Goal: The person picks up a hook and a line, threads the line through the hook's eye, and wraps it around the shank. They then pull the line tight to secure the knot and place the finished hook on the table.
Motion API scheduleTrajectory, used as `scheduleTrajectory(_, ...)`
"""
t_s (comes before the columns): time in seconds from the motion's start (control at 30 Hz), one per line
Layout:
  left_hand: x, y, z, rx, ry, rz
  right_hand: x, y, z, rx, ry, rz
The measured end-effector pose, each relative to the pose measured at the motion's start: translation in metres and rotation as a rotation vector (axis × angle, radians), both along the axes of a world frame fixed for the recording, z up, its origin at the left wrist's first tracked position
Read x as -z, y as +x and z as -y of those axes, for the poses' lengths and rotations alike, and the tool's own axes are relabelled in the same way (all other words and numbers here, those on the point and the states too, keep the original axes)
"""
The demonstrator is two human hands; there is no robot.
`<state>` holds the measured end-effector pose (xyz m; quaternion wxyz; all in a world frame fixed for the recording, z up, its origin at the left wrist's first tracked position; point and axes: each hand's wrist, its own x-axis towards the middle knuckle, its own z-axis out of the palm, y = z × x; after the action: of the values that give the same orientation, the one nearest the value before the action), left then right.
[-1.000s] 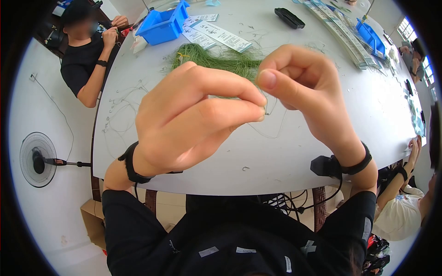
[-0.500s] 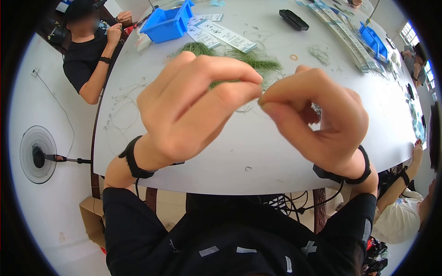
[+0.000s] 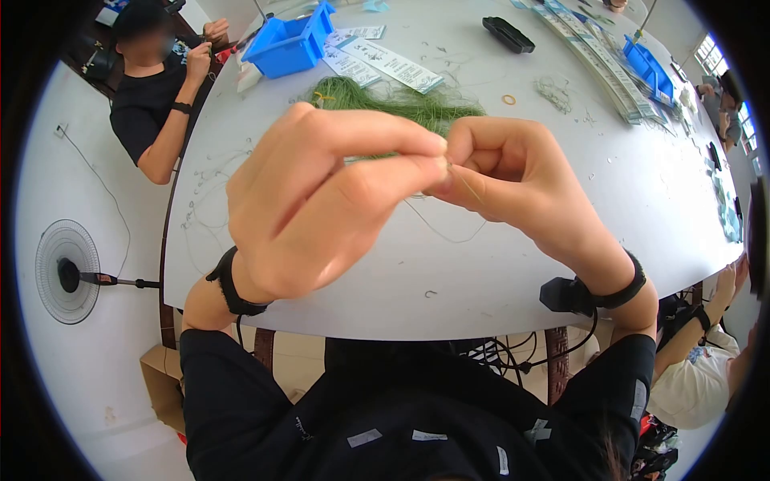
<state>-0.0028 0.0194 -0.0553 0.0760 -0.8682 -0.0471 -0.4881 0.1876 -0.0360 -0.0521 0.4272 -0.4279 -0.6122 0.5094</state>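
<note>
My left hand is closed, thumb and forefinger pinched together above the table. Its fingertips meet those of my right hand, which also pinches, with its other fingers curled. A thin fishing line runs from the joined fingertips and hangs in a loose curve below them. Whether a hook sits between the fingertips is hidden. Behind my hands lies a bundle of green line, partly covered by my left hand. Nearer to me, a small fish hook rests on the white table.
Printed packets lie by a blue bin. A black tray, an elastic ring, long strips and another blue bin are farther back. People sit at left and right.
My right hand has rolled over, and its fingertips now press against my left fingertips. A curve of line shows below them. My left hand has shifted slightly left and down.
</note>
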Motion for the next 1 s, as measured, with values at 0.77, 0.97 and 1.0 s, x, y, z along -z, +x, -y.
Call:
scheduleTrajectory(0.77, 0.0, 0.001, 0.002, 0.008, -0.016, 0.028, -0.009, 0.0, 0.01, -0.016, 0.239, 0.137)
scheduleTrajectory(0.97, -0.001, 0.0, 0.002, 0.038, -0.021, -0.017, -0.012, -0.004, 0.02, 0.062, 0.683, 0.271)
scheduleTrajectory(1.0, -0.002, 0.0, 0.004, 0.04, -0.041, -0.031, -0.011, -0.003, 0.019, 0.071, 0.758, 0.286)
